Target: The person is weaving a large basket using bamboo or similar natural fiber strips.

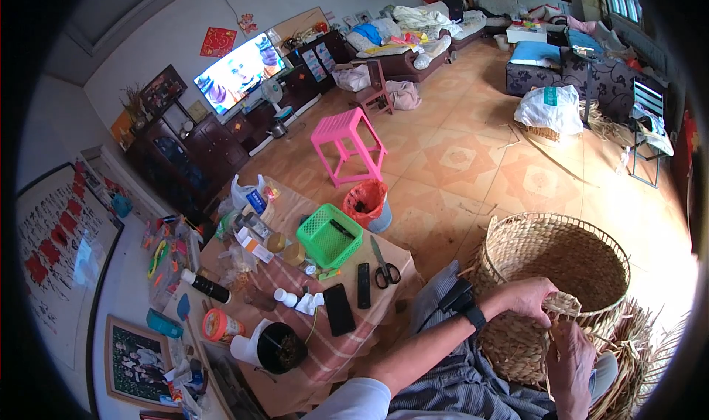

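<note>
A large round basket (509, 346) woven from tan straw stands against my legs, its open top facing up and its inner wall in sight. My left hand (528, 299) is closed on the near rim, thumb and fingers around a braided straw piece (563, 305) there. Just below it, my right hand (572, 361) is closed with fingertips pinched at a straw strand (548, 357) by the basket's outer side. Its fingertips are partly hidden. A loose bundle of dry straw (631, 353) lies to the right of the basket.
At left, a cluttered table (384, 272) holds scissors (386, 272), a phone (339, 309), a remote (363, 285) and a green plastic basket (329, 235). Beyond are a lined bin (377, 209), a pink stool (347, 143) and a basket under a white bag (549, 110).
</note>
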Demonstrator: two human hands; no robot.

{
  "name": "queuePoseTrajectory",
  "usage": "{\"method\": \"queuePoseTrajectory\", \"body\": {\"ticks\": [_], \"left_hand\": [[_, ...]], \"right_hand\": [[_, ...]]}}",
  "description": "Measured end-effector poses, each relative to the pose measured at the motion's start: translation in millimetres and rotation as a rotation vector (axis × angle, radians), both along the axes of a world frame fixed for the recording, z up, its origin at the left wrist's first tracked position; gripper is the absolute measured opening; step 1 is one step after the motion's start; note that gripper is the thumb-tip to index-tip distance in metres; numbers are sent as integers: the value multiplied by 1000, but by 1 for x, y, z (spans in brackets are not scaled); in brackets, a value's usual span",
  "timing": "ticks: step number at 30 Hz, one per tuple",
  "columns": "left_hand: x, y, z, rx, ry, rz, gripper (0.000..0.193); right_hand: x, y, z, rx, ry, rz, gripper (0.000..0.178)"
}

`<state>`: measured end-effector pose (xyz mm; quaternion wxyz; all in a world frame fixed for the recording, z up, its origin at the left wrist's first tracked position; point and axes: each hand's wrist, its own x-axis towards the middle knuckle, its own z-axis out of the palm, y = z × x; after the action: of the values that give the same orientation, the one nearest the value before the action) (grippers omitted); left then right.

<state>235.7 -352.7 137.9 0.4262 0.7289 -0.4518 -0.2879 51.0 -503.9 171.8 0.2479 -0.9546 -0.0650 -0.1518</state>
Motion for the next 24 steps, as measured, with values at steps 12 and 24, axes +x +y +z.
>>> {"method": "queuePoseTrajectory", "body": {"ticks": [12, 24], "left_hand": [[-1, -15, -4, -106, 193, -92, 24], [-3, -11, -3, -102, 194, -94, 24]], "right_hand": [[-20, -11, -6, 61, 194, -56, 23], [-58, -7, 66, -366, 100, 279, 18]]}}
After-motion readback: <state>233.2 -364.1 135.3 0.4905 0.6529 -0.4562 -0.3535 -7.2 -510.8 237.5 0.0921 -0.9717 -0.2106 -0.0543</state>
